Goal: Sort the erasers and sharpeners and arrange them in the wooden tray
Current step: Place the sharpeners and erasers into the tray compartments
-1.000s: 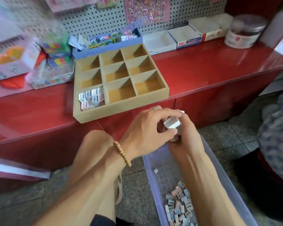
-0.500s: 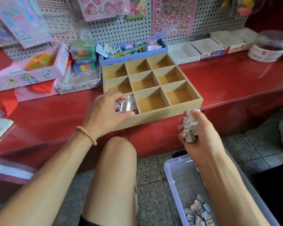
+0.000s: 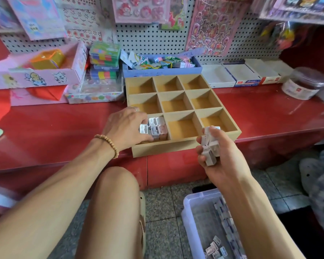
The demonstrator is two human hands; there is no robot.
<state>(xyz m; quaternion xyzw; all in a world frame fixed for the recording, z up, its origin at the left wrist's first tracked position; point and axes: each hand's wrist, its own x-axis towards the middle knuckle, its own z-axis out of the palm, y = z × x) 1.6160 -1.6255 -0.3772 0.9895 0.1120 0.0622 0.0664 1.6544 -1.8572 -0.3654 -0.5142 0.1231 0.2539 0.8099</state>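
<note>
A wooden tray (image 3: 183, 144) with nine compartments sits on the red counter. Its near-left compartment holds several small white boxed erasers (image 3: 158, 127). My left hand (image 3: 126, 127) rests at that compartment's left side, fingers closed on one white eraser (image 3: 144, 129) at the tray's edge. My right hand (image 3: 218, 157) hovers in front of the tray's near-right corner, gripping a bunch of white erasers (image 3: 209, 146). The other compartments hold nothing.
A clear plastic bin (image 3: 190, 217) on the floor at lower right holds several more erasers. My bare knee is below the counter. Behind the tray stand a blue box (image 3: 162, 71), white boxes (image 3: 239, 75), a clear jar (image 3: 305, 84) and pink and coloured packs at left.
My left hand carried one eraser from my right hand over to the tray's near-left compartment. My right hand lifted away from the bin, still holding its bunch.
</note>
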